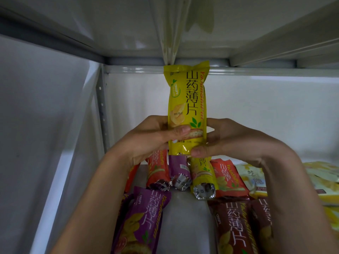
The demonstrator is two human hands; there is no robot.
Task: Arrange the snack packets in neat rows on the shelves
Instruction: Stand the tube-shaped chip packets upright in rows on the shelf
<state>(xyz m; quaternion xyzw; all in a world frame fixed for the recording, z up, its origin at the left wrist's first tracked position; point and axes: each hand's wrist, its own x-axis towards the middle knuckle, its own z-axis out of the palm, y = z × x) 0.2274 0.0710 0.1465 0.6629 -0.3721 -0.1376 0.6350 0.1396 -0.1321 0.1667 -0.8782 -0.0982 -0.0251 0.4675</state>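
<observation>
Shelf (pixel 185 217): yellow packet (pixel 188 107) upright, long axis vertical.

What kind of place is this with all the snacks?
Probably a shop or storeroom: a white metal shelf holds many same-brand snack packets, and both hands hold up a yellow packet to place.

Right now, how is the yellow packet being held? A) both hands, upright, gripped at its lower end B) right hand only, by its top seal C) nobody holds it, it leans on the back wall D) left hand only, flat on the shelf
A: the yellow packet stands upright above the shelf, with the left hand and the right hand both pinching its lower end, thumbs across the front.
</observation>
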